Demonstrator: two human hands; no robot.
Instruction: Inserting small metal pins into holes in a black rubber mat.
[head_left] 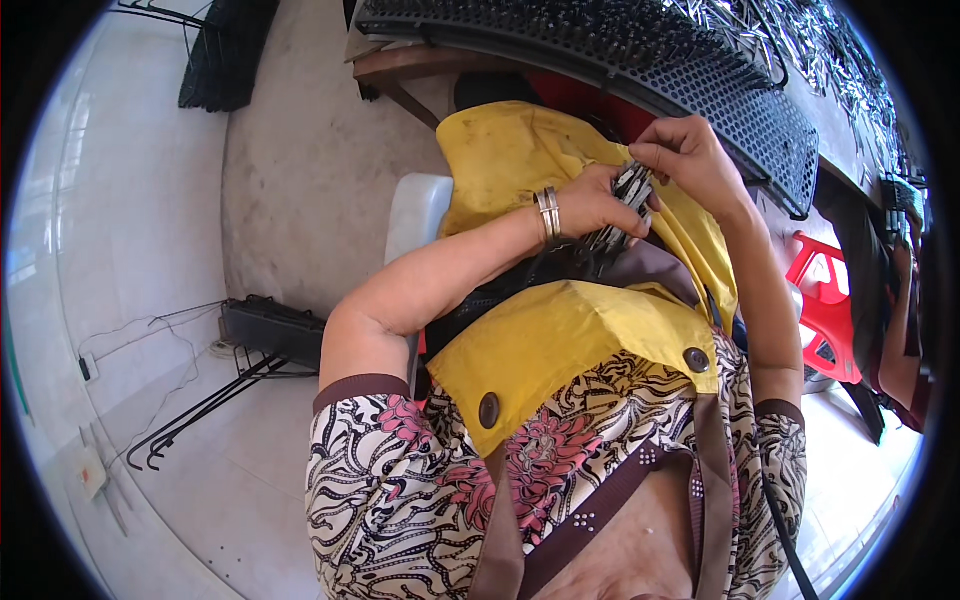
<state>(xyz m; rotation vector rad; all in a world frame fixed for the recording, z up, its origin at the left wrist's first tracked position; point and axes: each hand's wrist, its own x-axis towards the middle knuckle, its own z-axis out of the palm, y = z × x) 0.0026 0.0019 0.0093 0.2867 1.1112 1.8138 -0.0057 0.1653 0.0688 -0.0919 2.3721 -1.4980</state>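
Note:
My left hand (597,207), with metal bangles at the wrist, is wrapped round a bundle of thin dark and silver metal pieces (632,186) above my lap. The bundle's lower end shows below the fingers. Just above and to the right, my right hand (692,160) is closed in a pinch close to the bundle's top end. Whatever its fingertips hold is too small to make out. Beneath both hands a yellow apron (520,150) with dark stains is spread over my lap.
A black perforated rack (765,130) stands on the bench ahead, with many dark upright pieces in its holes. Loose silver metal pieces (835,50) are heaped beyond it. A red plastic stool (832,315) and another person's arm (900,310) are at right. Black racks (270,325) lie left.

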